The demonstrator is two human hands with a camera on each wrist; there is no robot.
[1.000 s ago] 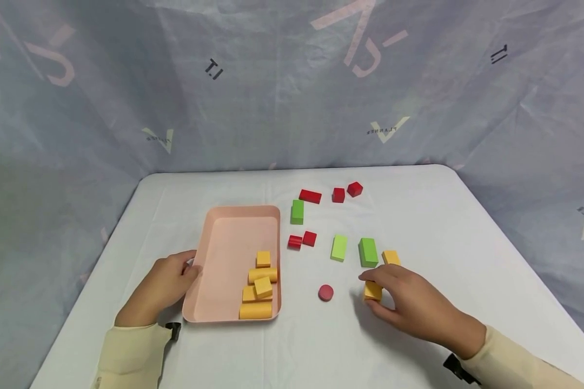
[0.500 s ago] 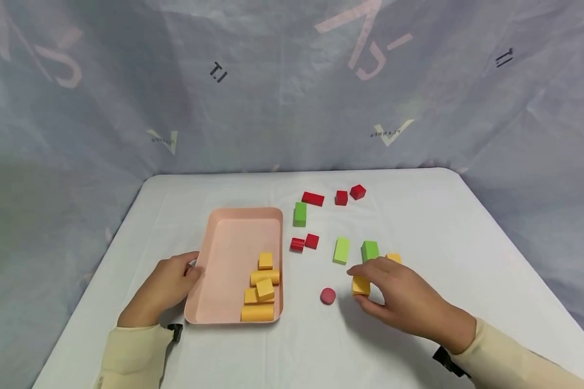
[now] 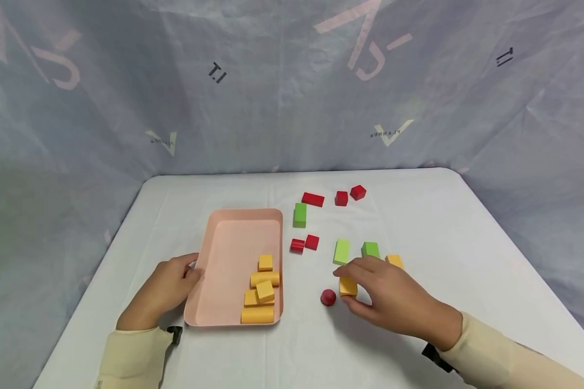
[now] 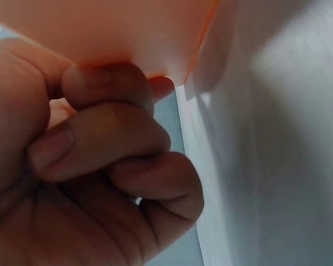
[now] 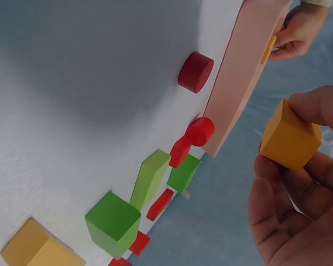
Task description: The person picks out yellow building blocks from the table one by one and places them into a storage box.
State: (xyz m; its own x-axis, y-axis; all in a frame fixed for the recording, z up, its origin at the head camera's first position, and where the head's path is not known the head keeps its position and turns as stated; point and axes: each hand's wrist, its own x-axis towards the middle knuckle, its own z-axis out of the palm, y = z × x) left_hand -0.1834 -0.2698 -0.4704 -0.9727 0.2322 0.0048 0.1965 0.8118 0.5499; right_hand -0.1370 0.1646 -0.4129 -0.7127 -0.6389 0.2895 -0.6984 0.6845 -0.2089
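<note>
My left hand [image 3: 167, 289] pinches the left wall of a pink tray [image 3: 209, 237], thumb inside and fingers outside; the left wrist view shows the curled fingers [image 4: 111, 133] under the rim. Inside the tray, at its right side, lie several yellow blocks, among them a yellow cylinder [image 3: 257, 315] and a small block [image 3: 265, 291] tilted on top of another. My right hand [image 3: 389, 297] holds a yellow cube [image 5: 291, 138] between thumb and fingertips, raised above the table. Just left of that cube in the head view stands a dark red cylinder [image 3: 328, 297].
Right of the tray lie a red cylinder [image 3: 297, 246], a flat red block [image 3: 312, 241] and green blocks, one light green [image 3: 342, 252]. Red blocks [image 3: 313, 199] lie farther back. Another yellow block [image 3: 395, 261] is behind the right hand. A grey cloth backdrop hangs behind the white table [image 3: 418, 210].
My right hand has moved left with the yellow cube, coming close to the dark red cylinder. The left hand stays on the tray wall. The head view shifted slightly.
</note>
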